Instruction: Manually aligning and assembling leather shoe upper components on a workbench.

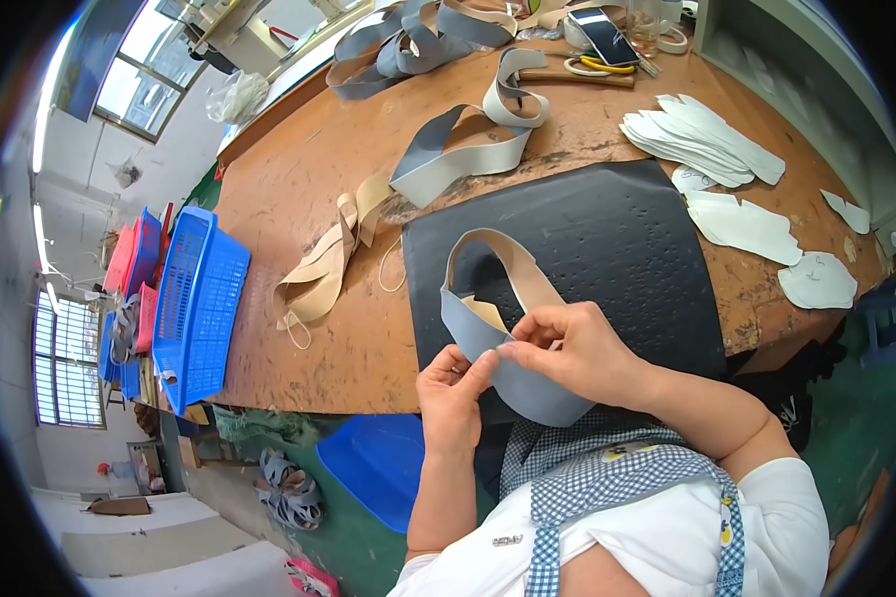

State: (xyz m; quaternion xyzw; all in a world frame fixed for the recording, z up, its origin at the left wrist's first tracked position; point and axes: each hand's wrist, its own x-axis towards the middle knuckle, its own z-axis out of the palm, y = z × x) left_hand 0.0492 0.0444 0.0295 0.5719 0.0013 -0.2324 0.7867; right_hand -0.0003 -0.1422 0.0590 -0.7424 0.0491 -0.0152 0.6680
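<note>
A wide grey-blue leather-like strip (540, 393) with a beige inner face is bent into a loop above the black mat (622, 249). My left hand (451, 396) pinches its near-left edge between thumb and fingers. Close by, my right hand (572, 346) has thumb and forefinger pressed together at the same edge, their tips almost meeting the left thumb. Inside the loop a pale yellow piece (486, 312) shows beside the fingers. Whether anything small sits between the right fingertips is hidden.
Beige strips (319, 274) and grey-white strips (463, 164) lie on the wooden table (279, 199). White cut pieces (702, 139) are stacked at right. A phone (604, 38) lies at the back near a wooden-handled tool (577, 78). A blue basket (197, 308) stands at the left edge.
</note>
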